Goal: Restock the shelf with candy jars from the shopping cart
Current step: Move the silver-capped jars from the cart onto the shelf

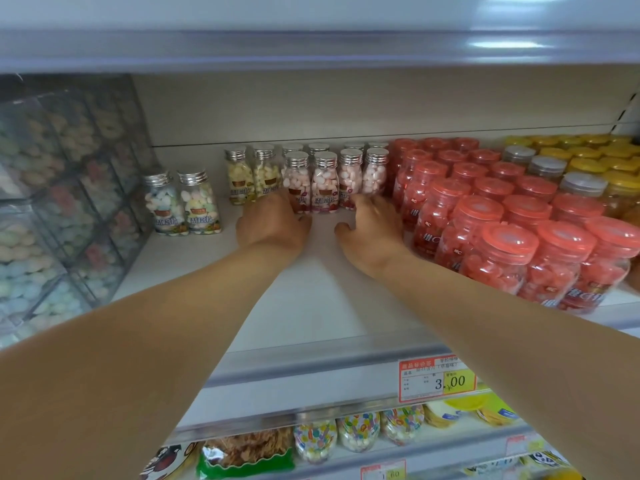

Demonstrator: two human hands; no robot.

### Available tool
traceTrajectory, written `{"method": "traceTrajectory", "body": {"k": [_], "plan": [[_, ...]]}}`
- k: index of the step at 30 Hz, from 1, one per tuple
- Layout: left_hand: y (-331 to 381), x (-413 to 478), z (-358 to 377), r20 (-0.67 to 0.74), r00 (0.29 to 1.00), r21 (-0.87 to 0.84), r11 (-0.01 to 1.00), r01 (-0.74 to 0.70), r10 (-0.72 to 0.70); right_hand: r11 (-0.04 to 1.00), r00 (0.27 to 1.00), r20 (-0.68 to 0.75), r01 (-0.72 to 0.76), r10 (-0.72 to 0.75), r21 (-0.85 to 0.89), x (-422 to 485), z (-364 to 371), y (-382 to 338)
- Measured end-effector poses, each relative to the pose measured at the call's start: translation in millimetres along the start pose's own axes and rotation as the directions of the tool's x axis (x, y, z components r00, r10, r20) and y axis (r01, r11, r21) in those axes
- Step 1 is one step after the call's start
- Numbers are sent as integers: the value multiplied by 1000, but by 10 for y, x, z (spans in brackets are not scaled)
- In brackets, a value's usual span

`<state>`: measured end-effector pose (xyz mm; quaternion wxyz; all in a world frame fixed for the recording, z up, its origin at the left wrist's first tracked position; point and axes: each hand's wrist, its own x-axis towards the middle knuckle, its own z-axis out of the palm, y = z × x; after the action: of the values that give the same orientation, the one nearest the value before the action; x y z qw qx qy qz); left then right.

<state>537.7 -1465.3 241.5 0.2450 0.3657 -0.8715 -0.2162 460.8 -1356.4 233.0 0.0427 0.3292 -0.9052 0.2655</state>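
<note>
Head view: a white shelf [311, 306] is being reached into by two bare forearms. Toward its back, a cluster of pink candy jars [325, 183] with silver screw caps is being kept upright in short rows. The front row is being met at its base by both hands.

The left hand [273, 223] is being held against the leftmost front jar, its thumb just beside the jar's foot. Its fingers are being hidden by the back of the hand, so it cannot be told whether the jar is being gripped or only touched. The right hand [370, 230] is being laid low against the jars at the right of the row, with its fingers [375, 206] relaxed and the thumb spread wide. Nothing is being enclosed by it.

To the left, two yellow candy jars [239, 176] and, nearer the front, two pastel candy jars [164, 204] are being displayed. Their labels carry white Chinese characters that are too blurred to read. To the right, red-lidded jars [502, 258] are being packed tightly together, a large "C" showing on their labels.

On the shelf's front rail, "3.00" is being shown on a yellow-and-red price tag [436, 379].
</note>
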Motion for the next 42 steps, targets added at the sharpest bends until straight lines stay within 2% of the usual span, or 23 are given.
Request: {"method": "traceTrajectory", "body": {"k": [6,11,13,16,18,22,27,35,42], "plan": [[-8,-65,-14,-4,994,72,991,-110,111,995,1000,-16,4,-2,97,-26,-41,7],[39,-160,-124,-8,969,176,954,-243,248,969,973,-229,84,-29,232,-6,-184,-97],[57,-191,-174,-17,947,251,918,-307,322,970,962,-272,100,-37,222,37,-269,-168],[71,-206,-222,-8,914,320,867,-382,406,991,952,-301,89,-56,97,154,-463,-228],[90,-185,-247,4,894,336,841,-423,448,998,961,-267,64,-67,-21,279,-640,-235],[135,-65,-284,-7,860,317,817,-482,511,968,994,-106,-23,-3,-248,528,-921,-168],[171,107,-270,36,868,318,818,-480,495,957,996,41,88,-80,-276,704,-984,-10],[349,280,-78,17,839,320,792,-520,544,958,987,41,160,-155,-236,829,-920,107],[577,409,118,-23,848,338,803,-491,529,916,988,15,151,-156,-372,949,-825,151]]}}
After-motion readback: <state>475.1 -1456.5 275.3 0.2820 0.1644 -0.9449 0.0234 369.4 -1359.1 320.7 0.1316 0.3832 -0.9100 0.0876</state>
